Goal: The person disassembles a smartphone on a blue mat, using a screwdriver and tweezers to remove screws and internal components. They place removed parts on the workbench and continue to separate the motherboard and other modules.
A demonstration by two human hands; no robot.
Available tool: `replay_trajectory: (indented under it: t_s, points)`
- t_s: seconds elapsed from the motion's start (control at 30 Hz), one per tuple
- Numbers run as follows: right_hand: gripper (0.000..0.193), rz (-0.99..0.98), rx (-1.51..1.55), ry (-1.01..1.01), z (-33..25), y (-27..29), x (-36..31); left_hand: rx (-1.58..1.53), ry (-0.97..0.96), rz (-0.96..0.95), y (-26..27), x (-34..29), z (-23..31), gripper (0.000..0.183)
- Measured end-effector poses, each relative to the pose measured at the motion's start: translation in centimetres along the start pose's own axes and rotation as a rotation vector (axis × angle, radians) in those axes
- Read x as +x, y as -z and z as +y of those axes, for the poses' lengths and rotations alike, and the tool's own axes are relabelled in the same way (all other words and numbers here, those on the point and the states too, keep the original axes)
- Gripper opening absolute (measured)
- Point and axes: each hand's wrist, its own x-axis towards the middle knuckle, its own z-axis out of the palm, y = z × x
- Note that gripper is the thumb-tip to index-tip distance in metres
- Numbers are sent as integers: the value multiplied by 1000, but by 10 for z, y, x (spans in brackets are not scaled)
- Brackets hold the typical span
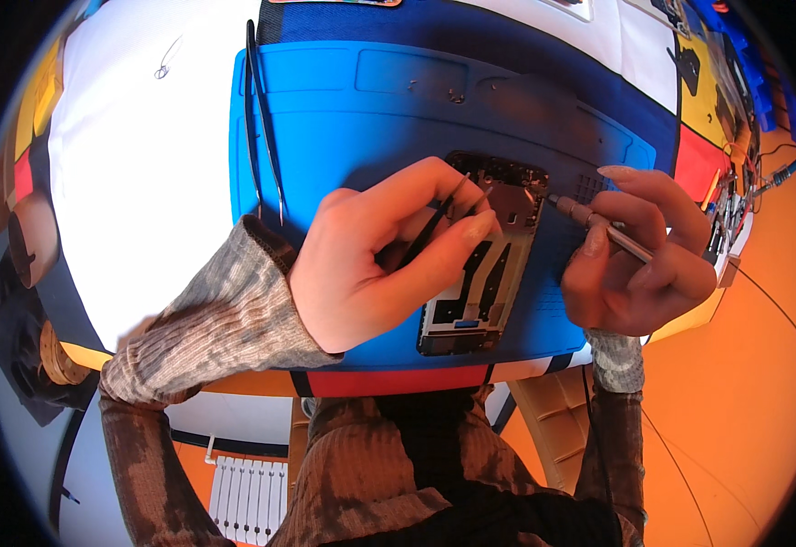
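An opened phone body (498,301), dark around its edge with bare metal inside, lies on a blue work mat (325,137). My left hand (352,264) reaches over its left side, thumb and fingers closed on a pair of black tweezers (431,226). The tweezers' tips point at the upper part of the phone. At the phone's right, my right hand (639,283) grips a slim precision screwdriver (630,244). Its dark tip comes close to the phone's upper right edge; whether it touches, I cannot tell. My left hand covers part of the phone's left edge.
Another pair of black tweezers (261,118) lies along the mat's left side. Several tiny screws (455,95) sit on the mat's upper part. A thin wire loop (164,70) rests on the white surface at left. Tools and cables (730,201) crowd the table's right edge.
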Motion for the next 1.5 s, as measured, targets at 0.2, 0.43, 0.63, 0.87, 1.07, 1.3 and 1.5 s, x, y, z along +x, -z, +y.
replay_trajectory:
  t_s: [0.2,0.43,0.63,0.87,1.07,1.3,1.5]
  points:
    - [36,-112,-120,43,-5,2,4,-152,18,102,-6,-1,-1,12]
    - [32,-2,-55,37,-2,-2,0,-145,35,94,-6,-1,-1,12]
    - [31,-25,-60,33,-3,-2,2,-135,26,93,-5,0,-1,11]
    - [35,31,-35,96,1,-9,2,5,-22,-2,0,0,0,11]
    - [36,19,-41,76,3,-6,1,-114,13,69,-6,0,2,11]
    - [36,-24,-142,217,8,-3,7,-32,-12,-10,-1,1,1,11]
    - [39,-5,-222,267,10,-3,4,-14,-4,-5,-2,0,1,12]
